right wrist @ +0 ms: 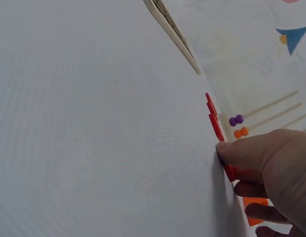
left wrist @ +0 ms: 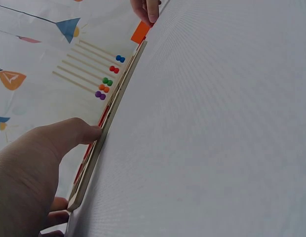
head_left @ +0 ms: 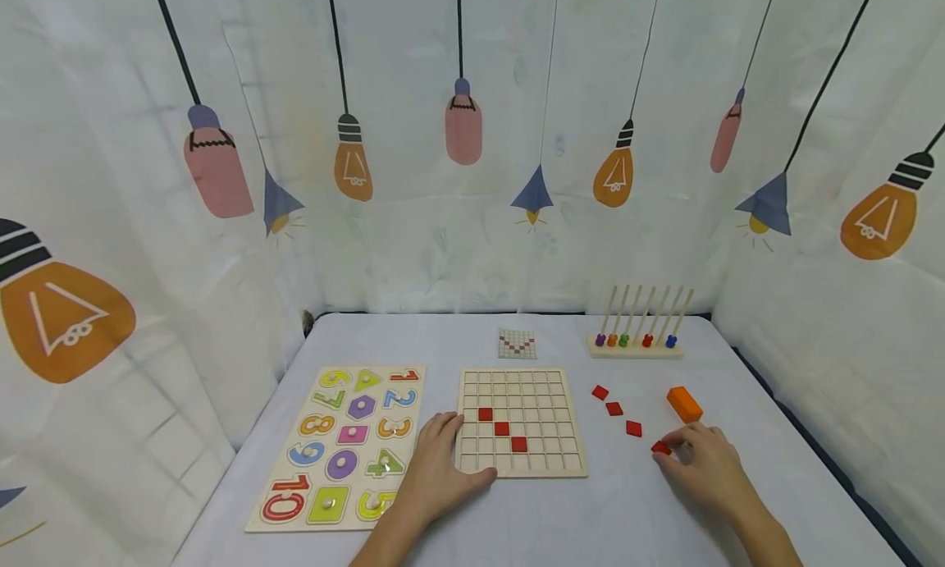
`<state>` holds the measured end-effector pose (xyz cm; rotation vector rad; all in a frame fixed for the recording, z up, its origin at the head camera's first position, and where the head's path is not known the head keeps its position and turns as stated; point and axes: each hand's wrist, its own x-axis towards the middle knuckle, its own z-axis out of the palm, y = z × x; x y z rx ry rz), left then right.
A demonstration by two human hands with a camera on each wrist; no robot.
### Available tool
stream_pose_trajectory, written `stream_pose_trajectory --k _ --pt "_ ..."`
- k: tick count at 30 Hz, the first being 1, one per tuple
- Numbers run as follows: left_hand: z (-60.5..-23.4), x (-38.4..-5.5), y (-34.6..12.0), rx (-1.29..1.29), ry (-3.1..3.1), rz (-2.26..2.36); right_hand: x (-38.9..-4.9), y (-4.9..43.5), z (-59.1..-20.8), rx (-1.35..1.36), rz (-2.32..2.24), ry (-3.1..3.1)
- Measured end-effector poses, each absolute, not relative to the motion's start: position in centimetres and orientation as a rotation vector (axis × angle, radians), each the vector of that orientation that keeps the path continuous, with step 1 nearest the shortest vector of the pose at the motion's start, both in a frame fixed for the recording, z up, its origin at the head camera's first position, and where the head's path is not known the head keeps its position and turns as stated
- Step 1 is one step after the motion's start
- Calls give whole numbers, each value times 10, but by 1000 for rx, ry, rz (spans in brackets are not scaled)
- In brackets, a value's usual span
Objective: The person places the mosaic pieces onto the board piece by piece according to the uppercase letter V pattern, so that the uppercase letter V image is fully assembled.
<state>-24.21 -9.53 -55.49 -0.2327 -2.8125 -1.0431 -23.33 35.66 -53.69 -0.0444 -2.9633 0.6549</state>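
Note:
A wooden grid board (head_left: 546,460) carries three red square tiles (head_left: 502,429) in a diagonal line. My left hand (head_left: 443,473) holds its lower left corner, thumb along the near edge and fingertips at the left side. In the left wrist view the thumb (left wrist: 76,132) bears on the board's edge (left wrist: 121,89). My right hand (head_left: 705,464) pinches a red tile (head_left: 660,447) between thumb and fingers, low over the table on the right. Three more red tiles (head_left: 614,409) lie loose between that hand and the board. An orange block (head_left: 684,404) sits just beyond the right fingers.
A number and shape puzzle board (head_left: 295,448) lies left of the grid board, partly behind my left forearm. Farther back are a small pattern card (head_left: 517,344) and a peg stand (head_left: 635,351) with coloured beads. A patterned curtain (head_left: 413,247) hangs behind the white table.

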Motion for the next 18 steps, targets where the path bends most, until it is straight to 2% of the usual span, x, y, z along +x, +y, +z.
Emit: stream_pose_trajectory --k 18 --pt "-556 -242 -96 -235 -2810 -1051 -232 350 -531 -48 626 -2930"
